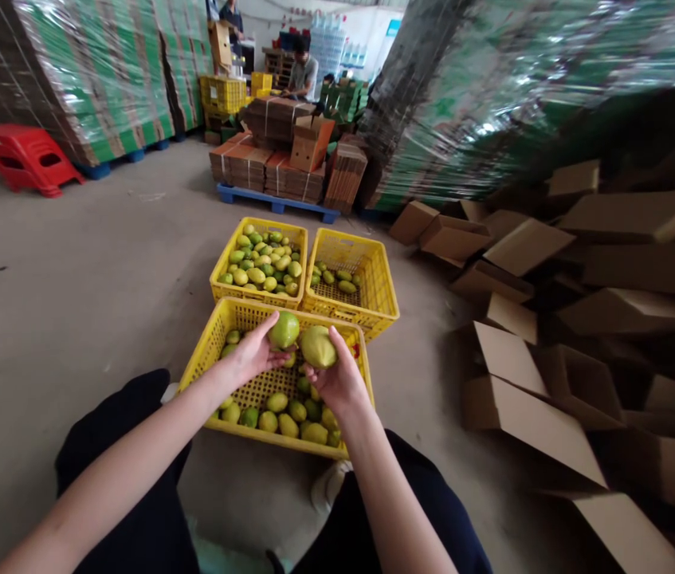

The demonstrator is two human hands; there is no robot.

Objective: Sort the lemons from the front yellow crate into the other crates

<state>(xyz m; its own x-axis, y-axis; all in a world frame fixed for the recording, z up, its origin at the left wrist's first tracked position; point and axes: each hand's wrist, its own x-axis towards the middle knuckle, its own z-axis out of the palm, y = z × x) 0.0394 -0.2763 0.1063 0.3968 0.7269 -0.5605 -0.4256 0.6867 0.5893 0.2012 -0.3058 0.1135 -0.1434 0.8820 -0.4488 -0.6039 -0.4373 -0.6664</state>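
Observation:
My left hand [257,351] is closed around a green lemon [284,329], its thumb along the fruit's side. Beside it, my right hand [340,379] grips a yellower lemon [318,347]. Both fruits are held up over the near yellow crate [199,371], close together. Inside that crate, several green and yellow lemons [288,424] lie mostly along the near side, with a few more at the far left. Part of the crate's floor shows bare, and my hands and forearms hide some of its contents.
Behind stand a fuller crate of lemons [257,271] and a crate [382,275] holding several. Loose cardboard boxes [528,414] pile up on the right. Flattened cartons [295,179] rest on a blue pallet [277,203]. A red stool [26,155] is far left; people work at the back.

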